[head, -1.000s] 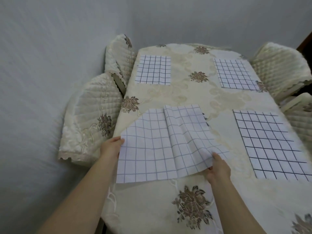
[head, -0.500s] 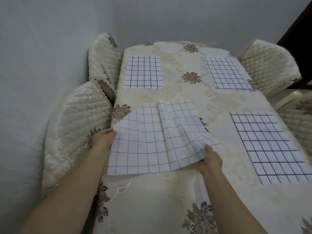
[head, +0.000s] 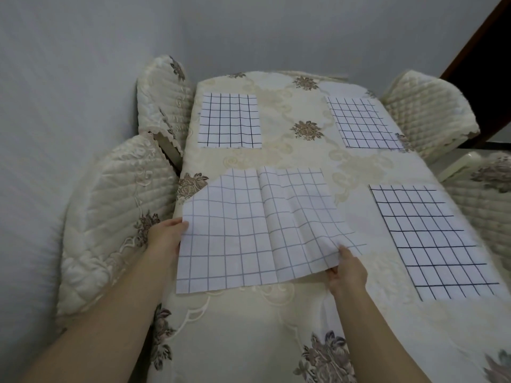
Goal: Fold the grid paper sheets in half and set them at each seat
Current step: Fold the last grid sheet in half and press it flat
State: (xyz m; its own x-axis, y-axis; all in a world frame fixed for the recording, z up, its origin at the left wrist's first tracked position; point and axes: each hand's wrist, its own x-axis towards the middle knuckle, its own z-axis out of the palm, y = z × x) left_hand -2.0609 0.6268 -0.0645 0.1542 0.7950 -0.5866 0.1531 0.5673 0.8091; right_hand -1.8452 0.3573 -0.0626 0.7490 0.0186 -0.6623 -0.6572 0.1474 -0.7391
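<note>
**OPEN GRID SHEET HELD AT NEAR LEFT SEAT**

Located at the near left of the table (head: 290, 158), beside the near left chair (head: 116, 211): open grid sheet (head: 257, 228), unfolded, with a centre crease running near to far. Gripped at the left edge by the left hand (head: 166, 236), fingers clamped on the paper, thumb on top, the rest hidden beneath. Pinched at the near right corner by the right hand (head: 347, 275), thumb above, fingers (head: 333, 272) curled below, corner raised off the cloth. Diagonal edge at the far left corner.

Laid flat at the other three seats: far left folded sheet (head: 229, 120), far right folded sheet (head: 362, 123), near right folded sheet (head: 431, 239). Positioned alongside: far left chair (head: 163, 98), far right chair (head: 428, 111), near right chair (head: 486, 194), all quilted.
</note>
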